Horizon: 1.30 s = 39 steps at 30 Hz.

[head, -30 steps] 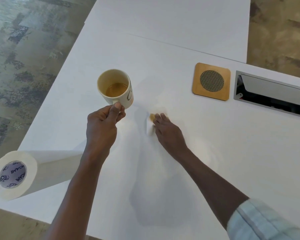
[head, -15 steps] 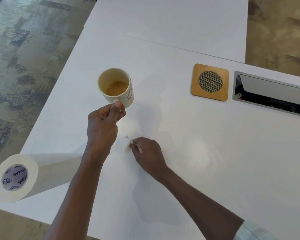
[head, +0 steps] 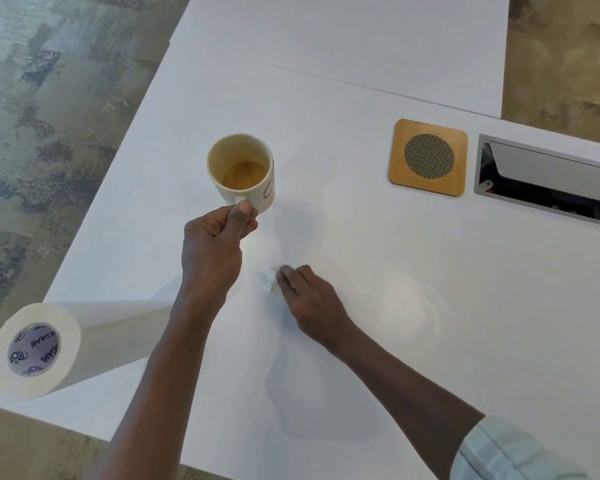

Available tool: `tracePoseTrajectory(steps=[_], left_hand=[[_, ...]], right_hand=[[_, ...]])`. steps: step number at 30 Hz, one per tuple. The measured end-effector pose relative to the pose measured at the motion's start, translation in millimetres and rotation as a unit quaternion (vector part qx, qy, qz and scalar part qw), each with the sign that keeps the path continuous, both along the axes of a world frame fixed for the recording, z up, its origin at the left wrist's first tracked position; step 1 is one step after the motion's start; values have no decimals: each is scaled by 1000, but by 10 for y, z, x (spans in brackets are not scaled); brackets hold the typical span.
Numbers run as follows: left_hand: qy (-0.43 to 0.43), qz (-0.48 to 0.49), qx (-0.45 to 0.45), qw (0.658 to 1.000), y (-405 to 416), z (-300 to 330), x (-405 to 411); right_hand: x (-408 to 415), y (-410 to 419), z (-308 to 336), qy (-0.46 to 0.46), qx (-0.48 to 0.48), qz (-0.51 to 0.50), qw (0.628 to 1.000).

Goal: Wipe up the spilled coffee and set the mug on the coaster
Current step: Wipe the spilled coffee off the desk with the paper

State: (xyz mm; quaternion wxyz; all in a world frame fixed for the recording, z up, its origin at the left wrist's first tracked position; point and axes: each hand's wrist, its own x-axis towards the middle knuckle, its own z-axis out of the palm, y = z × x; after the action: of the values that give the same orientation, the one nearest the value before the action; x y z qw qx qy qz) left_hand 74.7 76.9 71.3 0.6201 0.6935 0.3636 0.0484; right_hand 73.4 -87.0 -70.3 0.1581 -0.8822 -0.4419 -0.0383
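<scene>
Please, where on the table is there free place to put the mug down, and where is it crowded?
The coaster is bare, as is the table between it and the mug that the left hand holds. Bare table also lies below the cable hatch. It is crowded near the right hand pressing the tissue, and by the paper roll.

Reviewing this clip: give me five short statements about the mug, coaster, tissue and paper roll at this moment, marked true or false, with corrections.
1. The left hand holds the mug by its handle. True.
2. The mug stands on the coaster. False: the coaster is bare, off to the mug's right.
3. The mug is empty. False: brown coffee shows inside.
4. The right hand presses a crumpled tissue on the table. True.
5. The paper roll stands upright. False: it lies on its side.
</scene>
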Motion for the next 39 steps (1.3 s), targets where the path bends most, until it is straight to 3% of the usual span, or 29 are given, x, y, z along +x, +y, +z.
tracePoseTrajectory(steps=[7, 14, 20, 25, 28, 31, 35, 37, 39], left_hand=[[2, 11, -2, 1000, 59, -36, -5], [-1, 12, -4, 1000, 89, -27, -10], [-14, 13, -10, 1000, 145, -14, -43], [-16, 18, -5, 1000, 224, -2, -95], [-16, 21, -1, 1000, 259, 7, -110], [-16, 21, 5, 1000, 280, 4, -111], [-14, 17, 0, 1000, 301, 9, -93], [-13, 14, -6, 1000, 301, 5, -93], [-11, 9, -6, 1000, 292, 0, -90]], right_hand=[[-214, -36, 70, 90, -50, -8, 995], [-408, -155, 81, 89, -97, 18, 991], [-28, -69, 102, 46, -111, -5, 993], [731, 323, 147, 36, -153, -135, 978], [874, 790, 71, 8, -180, -93, 979], [445, 1005, 57, 29, -162, -12, 986], [-52, 390, 119, 80, -80, 18, 993], [5, 39, 93, 66, -69, -18, 995], [219, -163, 168, 110, -45, -123, 985]])
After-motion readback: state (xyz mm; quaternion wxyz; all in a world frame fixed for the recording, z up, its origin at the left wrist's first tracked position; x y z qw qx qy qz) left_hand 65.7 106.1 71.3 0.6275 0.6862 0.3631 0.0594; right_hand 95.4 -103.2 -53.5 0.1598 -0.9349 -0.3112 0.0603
